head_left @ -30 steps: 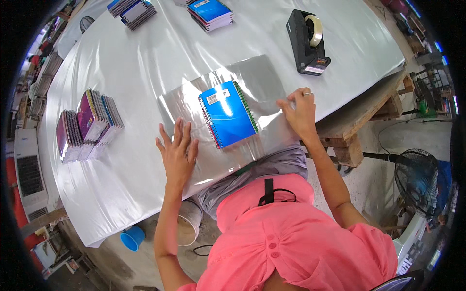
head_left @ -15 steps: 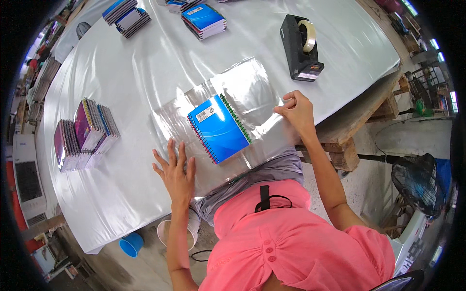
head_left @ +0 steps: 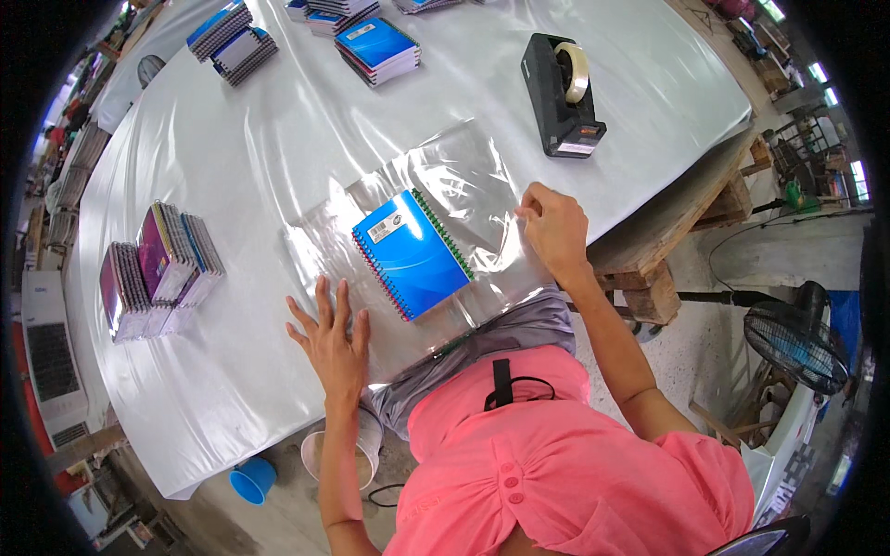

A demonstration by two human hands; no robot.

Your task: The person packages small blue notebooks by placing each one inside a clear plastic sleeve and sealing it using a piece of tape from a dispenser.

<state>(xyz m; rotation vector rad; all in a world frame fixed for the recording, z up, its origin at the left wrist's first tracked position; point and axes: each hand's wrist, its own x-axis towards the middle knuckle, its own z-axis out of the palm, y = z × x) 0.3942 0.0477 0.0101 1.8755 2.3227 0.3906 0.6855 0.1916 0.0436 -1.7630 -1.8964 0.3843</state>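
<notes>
Blue spiral notebooks (head_left: pixel 413 255) lie stacked on a clear plastic sheet (head_left: pixel 464 171) in front of me. Red wire coils run along the stack's left side and green ones along its right, with a white label on the top cover. My left hand (head_left: pixel 334 347) rests palm down, fingers spread, by the sheet's left near edge, holding nothing. At the sheet's right edge, my right hand (head_left: pixel 556 232) is closed, thumb and fingers pinched together on the plastic; the fingertips are partly hidden.
A black tape dispenser (head_left: pixel 564 97) stands at the far right. Purple notebooks (head_left: pixel 162 269) stand in bundles at the left; blue notebook stacks (head_left: pixel 378 48) sit at the back. Below the table's edge are a blue bucket (head_left: pixel 252 480), a white bucket (head_left: pixel 357 449) and a fan (head_left: pixel 795 338).
My right hand has turned and moved slightly down and left along the sheet's edge, fingers more curled. My left hand stays spread in about the same place. The whole view has shifted slightly.
</notes>
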